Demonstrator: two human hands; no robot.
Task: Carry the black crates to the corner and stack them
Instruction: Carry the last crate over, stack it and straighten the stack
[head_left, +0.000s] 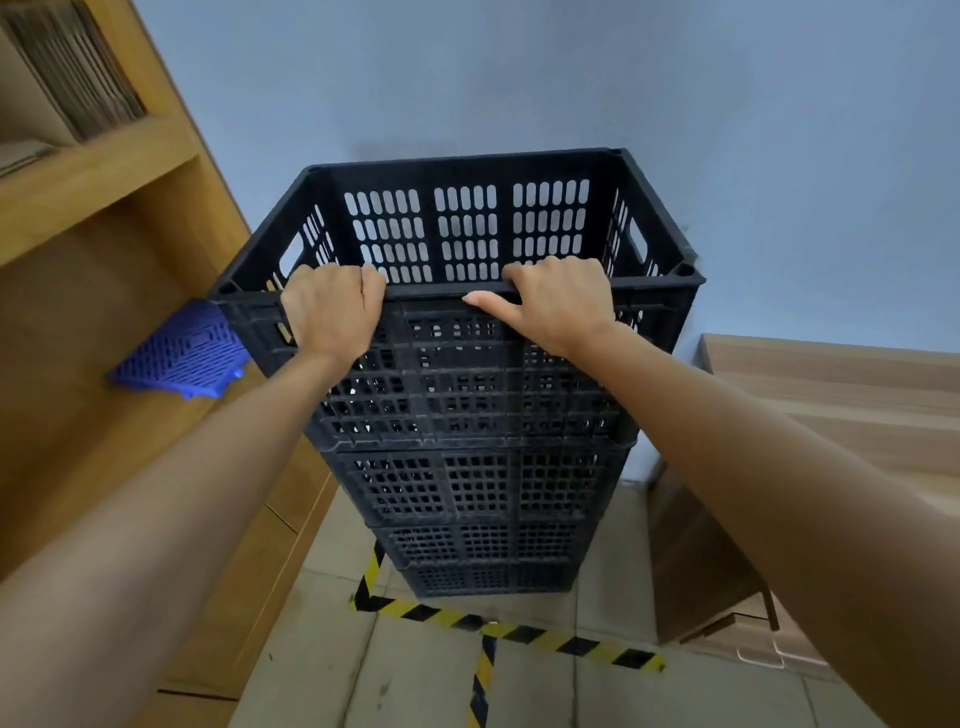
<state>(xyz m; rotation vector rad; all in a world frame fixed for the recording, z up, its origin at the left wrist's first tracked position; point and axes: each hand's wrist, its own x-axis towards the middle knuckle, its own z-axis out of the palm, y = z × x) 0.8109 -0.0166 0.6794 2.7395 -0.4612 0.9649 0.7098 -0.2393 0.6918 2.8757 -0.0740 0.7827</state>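
A tall stack of black perforated crates (470, 499) stands on the floor against the blue-grey wall, between a wooden cabinet and a wooden desk. The top crate (467, 228) is open and empty inside. My left hand (332, 306) grips the left part of its near rim, fingers curled over the edge. On the right part of the same rim, my right hand (558, 301) holds on with fingers hooked over and the thumb lying along the outer face. Both forearms reach up to it.
A wooden shelving cabinet (104, 270) rises on the left, with a blue plastic grid panel (182, 353) beside the stack. A wooden desk (831, 415) stands on the right. Yellow-black hazard tape (514, 631) marks the tiled floor in front of the stack.
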